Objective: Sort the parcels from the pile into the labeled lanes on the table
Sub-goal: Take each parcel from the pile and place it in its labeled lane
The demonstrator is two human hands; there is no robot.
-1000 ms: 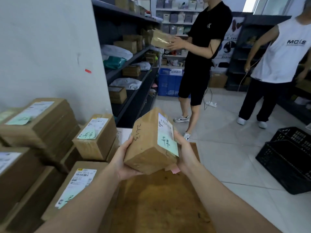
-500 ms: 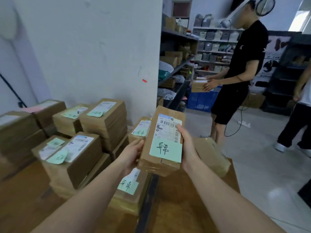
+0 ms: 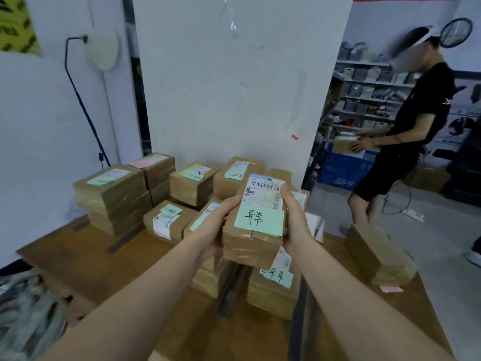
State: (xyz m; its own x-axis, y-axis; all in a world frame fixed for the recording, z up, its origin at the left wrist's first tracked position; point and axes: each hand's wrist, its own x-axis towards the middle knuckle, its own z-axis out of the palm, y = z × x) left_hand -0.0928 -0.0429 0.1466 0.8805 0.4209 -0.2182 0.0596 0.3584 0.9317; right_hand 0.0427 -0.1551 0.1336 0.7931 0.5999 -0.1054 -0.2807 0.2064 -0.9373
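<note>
I hold a brown cardboard parcel with a white barcode label and a green handwritten note in both hands, above the middle of the wooden table. My left hand grips its left side and my right hand grips its right side. Under it lies another parcel with a green note. Stacks of brown parcels with green and pink notes fill the back of the table against the white wall. One parcel with a pink note lies alone at the right edge.
Dark strips divide the tabletop into lanes. A person in black stands at the right by a blue crate, handling a box. Shelves with bins line the far right wall. A lamp on a black arm rises at the left.
My view has swung left from the floor and shelves to the table. The held parcel has turned label-up and come over the stacks on the table.
</note>
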